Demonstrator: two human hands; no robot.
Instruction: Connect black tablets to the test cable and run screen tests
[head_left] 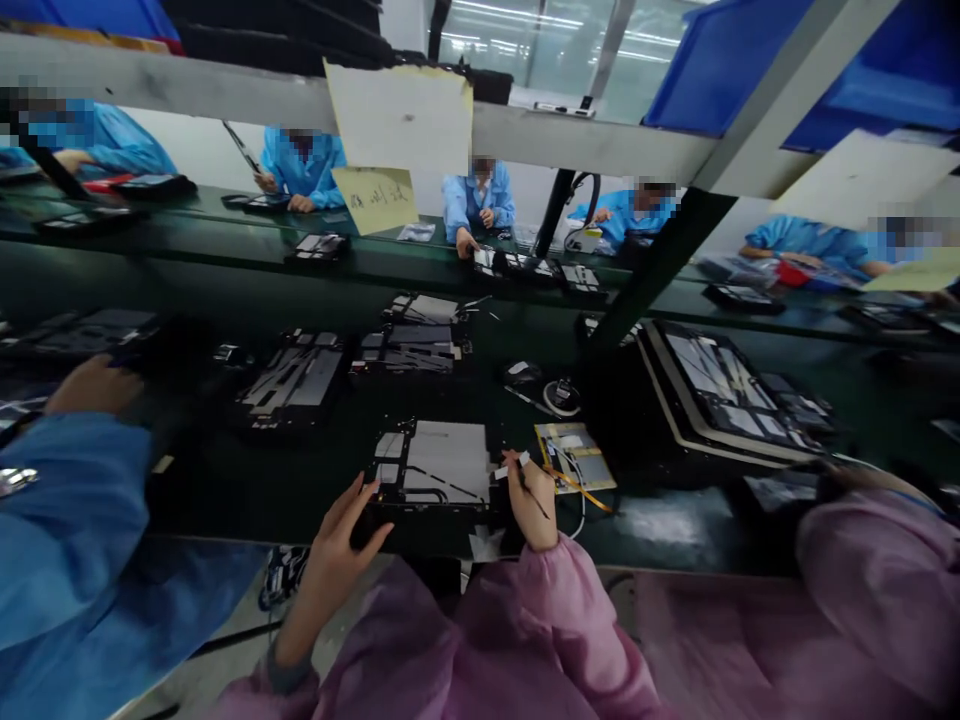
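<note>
An opened tablet-like device (448,460) lies on the dark green bench before me, with a large grey panel, smaller grey panels and black cables inside. My left hand (346,528) is at its lower left corner, fingers apart and thumb stretched out; it grasps nothing. On the device's right edge, my right hand (534,505) has its fingers pinched together. A small white tab (502,472) shows at those fingertips, and a thin dark strip crosses the hand. What the fingers hold is too small to name. Just right of that hand lies a yellow-edged panel (589,465) with white and orange cables.
More opened devices (292,380) lie left and behind. A stack of devices (720,390) stands right, near a coiled cable (561,397). Co-workers sit close on both sides, a blue sleeve (75,490) at left. A metal shelf beam (570,140) crosses above.
</note>
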